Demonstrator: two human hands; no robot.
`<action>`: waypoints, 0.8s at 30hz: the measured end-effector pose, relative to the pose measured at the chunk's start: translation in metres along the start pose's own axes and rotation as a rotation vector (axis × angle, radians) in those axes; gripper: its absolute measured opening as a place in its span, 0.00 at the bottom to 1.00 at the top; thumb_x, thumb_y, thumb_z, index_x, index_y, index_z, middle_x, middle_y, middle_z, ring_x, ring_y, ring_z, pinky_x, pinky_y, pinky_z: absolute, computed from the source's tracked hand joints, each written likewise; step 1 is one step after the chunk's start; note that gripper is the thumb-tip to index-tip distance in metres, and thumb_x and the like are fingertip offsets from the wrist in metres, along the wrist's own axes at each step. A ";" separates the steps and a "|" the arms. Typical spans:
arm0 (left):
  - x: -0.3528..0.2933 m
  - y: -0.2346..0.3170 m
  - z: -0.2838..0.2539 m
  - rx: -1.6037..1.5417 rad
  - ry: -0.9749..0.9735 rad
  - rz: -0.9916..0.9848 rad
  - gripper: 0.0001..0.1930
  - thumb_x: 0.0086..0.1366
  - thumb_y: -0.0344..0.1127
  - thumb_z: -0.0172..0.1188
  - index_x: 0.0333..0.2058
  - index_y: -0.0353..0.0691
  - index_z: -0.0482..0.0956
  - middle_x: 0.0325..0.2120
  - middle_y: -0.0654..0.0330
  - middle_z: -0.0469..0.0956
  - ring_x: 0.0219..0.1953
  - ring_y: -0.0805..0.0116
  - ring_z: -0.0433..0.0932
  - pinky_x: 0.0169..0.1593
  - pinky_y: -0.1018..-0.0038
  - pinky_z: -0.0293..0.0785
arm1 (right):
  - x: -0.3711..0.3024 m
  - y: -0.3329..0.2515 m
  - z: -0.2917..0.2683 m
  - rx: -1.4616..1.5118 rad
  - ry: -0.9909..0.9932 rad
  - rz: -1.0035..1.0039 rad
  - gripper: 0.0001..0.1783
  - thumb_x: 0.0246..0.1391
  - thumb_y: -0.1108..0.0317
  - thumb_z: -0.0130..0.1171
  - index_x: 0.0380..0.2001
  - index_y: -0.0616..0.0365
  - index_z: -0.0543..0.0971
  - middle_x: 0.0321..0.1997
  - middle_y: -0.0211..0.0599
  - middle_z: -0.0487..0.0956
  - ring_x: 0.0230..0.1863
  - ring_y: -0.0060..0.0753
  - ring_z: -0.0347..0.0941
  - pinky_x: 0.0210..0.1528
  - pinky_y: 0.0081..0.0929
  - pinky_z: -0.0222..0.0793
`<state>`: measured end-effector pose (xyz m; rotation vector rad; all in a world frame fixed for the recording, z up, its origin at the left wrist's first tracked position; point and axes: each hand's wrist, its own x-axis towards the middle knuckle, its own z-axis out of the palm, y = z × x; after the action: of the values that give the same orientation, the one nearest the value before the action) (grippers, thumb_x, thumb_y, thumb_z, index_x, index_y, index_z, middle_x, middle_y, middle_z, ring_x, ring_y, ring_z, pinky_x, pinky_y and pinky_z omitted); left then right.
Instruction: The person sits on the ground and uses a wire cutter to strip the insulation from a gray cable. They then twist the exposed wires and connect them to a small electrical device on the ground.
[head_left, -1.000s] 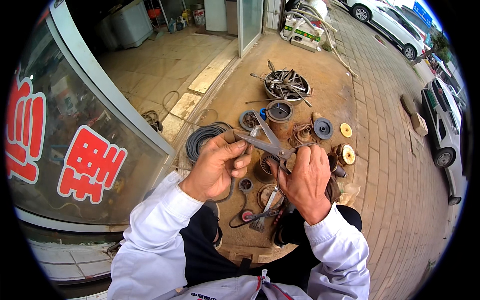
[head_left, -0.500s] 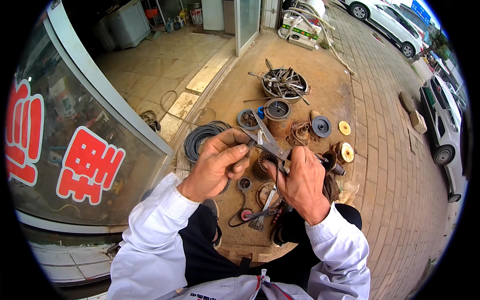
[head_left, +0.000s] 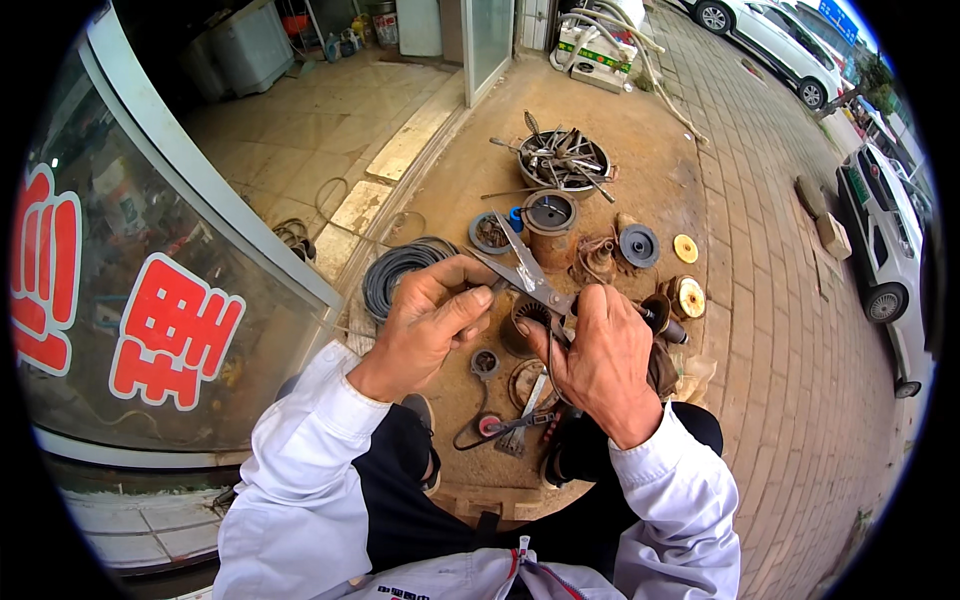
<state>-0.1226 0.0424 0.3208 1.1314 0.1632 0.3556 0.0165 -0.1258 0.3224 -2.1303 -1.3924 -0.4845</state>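
My right hand (head_left: 600,355) grips the handles of metal scissors (head_left: 525,270), whose open blades point up and left. My left hand (head_left: 430,320) pinches a thin wire by the blades, fingers closed around it. Both hands hover above the dirty pavement where a cylindrical motor part (head_left: 520,320) stands just beneath them. White sleeves cover both forearms, and my dark-trousered knees are below.
A coil of grey cable (head_left: 395,270) lies left of the hands. A round metal pan of scrap tools (head_left: 562,160), a bucket-like can (head_left: 550,212), pulleys and discs (head_left: 638,245) lie ahead. Pliers with red grips (head_left: 500,425) lie near my knees. Glass shopfront at left, parked cars at right.
Both hands stay together with the scissors; the blades have shifted slightly and the left fingers have adjusted on the wire.
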 end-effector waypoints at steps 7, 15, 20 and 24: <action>0.000 -0.002 -0.006 0.035 0.029 -0.007 0.09 0.72 0.30 0.57 0.49 0.38 0.77 0.31 0.62 0.75 0.26 0.81 0.66 0.26 0.84 0.60 | -0.004 0.003 -0.003 -0.026 -0.047 0.027 0.28 0.49 0.47 0.73 0.25 0.58 0.69 0.20 0.41 0.74 0.19 0.48 0.74 0.21 0.38 0.69; 0.004 -0.001 -0.003 -0.095 0.035 -0.019 0.10 0.72 0.31 0.58 0.49 0.38 0.77 0.33 0.62 0.77 0.27 0.80 0.67 0.27 0.83 0.61 | -0.005 0.016 0.010 0.730 -0.105 0.445 0.27 0.61 0.49 0.65 0.21 0.58 0.69 0.11 0.33 0.68 0.15 0.26 0.68 0.17 0.29 0.62; 0.005 -0.004 -0.004 -0.053 0.002 0.058 0.12 0.72 0.32 0.60 0.51 0.36 0.77 0.34 0.66 0.77 0.31 0.79 0.72 0.35 0.82 0.69 | 0.003 0.023 -0.006 1.111 -0.134 0.728 0.26 0.67 0.46 0.57 0.24 0.57 0.73 0.17 0.21 0.67 0.19 0.13 0.59 0.20 0.21 0.53; 0.007 -0.012 -0.004 -0.017 0.025 0.097 0.12 0.72 0.32 0.60 0.51 0.34 0.79 0.38 0.64 0.80 0.36 0.77 0.76 0.43 0.79 0.75 | 0.004 0.020 -0.010 1.097 -0.198 0.678 0.18 0.63 0.55 0.63 0.30 0.61 0.77 0.21 0.22 0.71 0.24 0.13 0.63 0.25 0.19 0.58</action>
<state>-0.1152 0.0436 0.3092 1.1203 0.1273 0.4568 0.0361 -0.1354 0.3281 -1.5345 -0.6381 0.6409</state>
